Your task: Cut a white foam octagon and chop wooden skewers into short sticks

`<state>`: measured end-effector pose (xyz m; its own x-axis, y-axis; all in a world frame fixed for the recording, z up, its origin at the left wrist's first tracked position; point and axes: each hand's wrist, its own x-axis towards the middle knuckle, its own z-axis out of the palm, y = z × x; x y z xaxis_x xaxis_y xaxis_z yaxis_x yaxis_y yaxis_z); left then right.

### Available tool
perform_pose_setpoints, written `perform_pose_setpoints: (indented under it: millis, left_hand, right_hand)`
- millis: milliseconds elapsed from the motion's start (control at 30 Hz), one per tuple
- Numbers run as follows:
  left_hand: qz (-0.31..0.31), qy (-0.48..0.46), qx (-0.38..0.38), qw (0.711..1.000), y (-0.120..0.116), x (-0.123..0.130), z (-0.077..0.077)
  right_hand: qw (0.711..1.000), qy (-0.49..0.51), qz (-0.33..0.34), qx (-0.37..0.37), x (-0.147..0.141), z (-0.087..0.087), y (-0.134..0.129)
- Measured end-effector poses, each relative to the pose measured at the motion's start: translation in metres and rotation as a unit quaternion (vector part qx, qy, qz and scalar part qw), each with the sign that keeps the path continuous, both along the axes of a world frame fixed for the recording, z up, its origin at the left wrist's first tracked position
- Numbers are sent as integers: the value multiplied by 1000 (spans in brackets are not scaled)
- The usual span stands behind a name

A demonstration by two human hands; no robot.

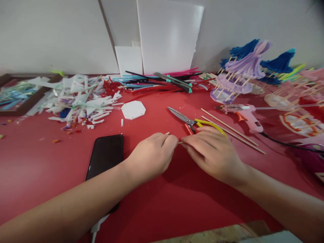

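Observation:
My left hand (152, 153) is closed in a fist above the middle of the red table, and a pale stick tip pokes out at its top. Between the two hands shows a short piece of thin wooden stick (180, 142). The fingertips of my right hand (214, 153) are pinched at that piece's right end; most of it is hidden by fingers. Just beyond my right hand lie scissors (181, 115) with yellow handles and a red-handled tool (188, 129), partly covered by the hand. Two long wooden sticks (233, 130) lie to its right.
A black phone (106, 153) lies beside my left forearm. Behind are a white octagonal plate (133, 110), white scraps (83, 98), coloured strips and a utility knife (174, 82). At right are a pink glue gun (249, 118) with its cord and a purple carousel-like model (234, 81).

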<state>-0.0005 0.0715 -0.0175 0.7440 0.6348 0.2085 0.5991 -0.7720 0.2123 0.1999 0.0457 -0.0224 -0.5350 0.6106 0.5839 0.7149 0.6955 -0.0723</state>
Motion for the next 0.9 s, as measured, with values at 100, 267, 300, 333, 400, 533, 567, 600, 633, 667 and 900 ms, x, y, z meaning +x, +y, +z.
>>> perform_pose_setpoints:
  millis: [100, 267, 300, 333, 400, 533, 567, 600, 633, 667, 900]
  left_hand:
    - [-1, -20, -37, 999, 1, 1, 1]
    - [-4, -26, -57, 998, 1, 2, 2]
    - [-4, -18, -56, 998, 1, 2, 2]
    - [-3, -7, -54, 998, 1, 2, 2]
    - [-3, 18, -52, 998, 0, 3, 2]
    - [-7, 49, -31, 998, -1, 4, 2]
    - [-8, 51, -23, 998, -2, 3, 3]
    - [-10, 50, -17, 999, -2, 3, 3]
    - [-14, 47, -11, 999, -3, 3, 4]
    - [-18, 40, -4, 999, -3, 2, 5]
    - [-75, -36, 6, 997, -4, -2, 8]
  right_hand:
    - [1000, 11, 1, -14, -2, 0, -3]
    - [1000, 15, -5, -10, -4, -2, -4]
    - [1000, 11, -4, -8, -4, -2, -4]
    - [1000, 8, -3, -6, -4, -2, -4]
    - [1000, 1, -1, -6, -4, -3, -4]
    - [1000, 3, 2, -11, -3, -3, -4]
    - [1000, 5, 4, -12, -3, -2, -4]
    - [1000, 9, 7, -13, -2, -2, -4]
    - [1000, 13, 10, -16, -2, -1, -4]
    - [1000, 17, 13, -21, -2, 0, -5]
    - [998, 39, 35, -25, -2, 3, -9]
